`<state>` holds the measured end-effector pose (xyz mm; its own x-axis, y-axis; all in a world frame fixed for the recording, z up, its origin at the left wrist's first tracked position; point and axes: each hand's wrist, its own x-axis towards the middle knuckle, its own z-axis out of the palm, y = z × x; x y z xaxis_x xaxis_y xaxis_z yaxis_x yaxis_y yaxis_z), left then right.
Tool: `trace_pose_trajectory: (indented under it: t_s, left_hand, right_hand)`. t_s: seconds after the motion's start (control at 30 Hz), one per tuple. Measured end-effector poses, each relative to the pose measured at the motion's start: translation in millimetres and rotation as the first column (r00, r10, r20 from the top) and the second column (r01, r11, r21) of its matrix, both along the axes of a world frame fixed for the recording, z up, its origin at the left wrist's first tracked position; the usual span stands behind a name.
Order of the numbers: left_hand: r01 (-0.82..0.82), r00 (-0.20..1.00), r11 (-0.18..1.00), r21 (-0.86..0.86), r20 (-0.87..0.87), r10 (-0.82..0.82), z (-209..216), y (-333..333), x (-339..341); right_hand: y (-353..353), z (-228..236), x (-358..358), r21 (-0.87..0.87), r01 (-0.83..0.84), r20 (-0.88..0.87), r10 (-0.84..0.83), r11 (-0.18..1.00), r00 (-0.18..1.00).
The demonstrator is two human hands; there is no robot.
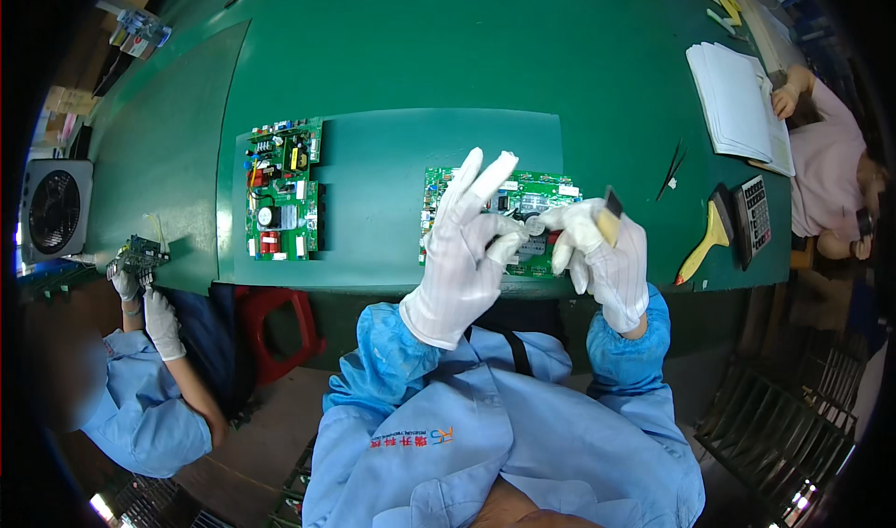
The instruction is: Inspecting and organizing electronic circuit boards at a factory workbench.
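Both my hands wear white gloves over a green circuit board (551, 265) on the bench. My left hand (453, 271) has its thumb and index finger pinched together, the other fingers raised. A small round clear piece (534, 225) shows between the two hands, at the left fingertips. My right hand (602, 257) is closed, its index finger reaching toward that piece. From its grip sticks up a flat tan thing with a dark end (609, 215); its kind is hard to make out. My hands hide part of the board.
Another populated circuit board (285, 192) lies to the left on the mat. At right are tweezers (671, 172), a yellow-handled brush (707, 239), a calculator (752, 215) and open papers (733, 99). A gloved co-worker (154, 379) handles a board at left; another person (835, 155) sits at right.
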<state>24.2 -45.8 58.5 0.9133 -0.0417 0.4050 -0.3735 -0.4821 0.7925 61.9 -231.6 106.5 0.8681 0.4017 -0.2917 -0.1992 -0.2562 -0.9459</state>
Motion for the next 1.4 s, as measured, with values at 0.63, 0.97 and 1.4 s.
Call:
trace_pose_trajectory:
  t_s: [0.63,0.97,1.4]
  left_hand:
    - [0.021,0.936,0.928,-0.373,-0.319,-0.150,0,10,1]
    - [0.065,0.945,0.937,-0.344,-0.280,-0.169,-5,11,2]
    - [-0.373,0.897,0.485,-0.791,-0.441,-0.030,-31,55,-25]
  right_hand:
    - [-1,-14,-6,-0.051,0.144,0.102,-0.138,0.988,0.985]
    - [8,-16,-10,-0.058,0.162,0.211,-0.147,0.985,0.966]
    - [-53,-115,-6,-0.414,0.309,0.680,0.064,0.856,0.731]
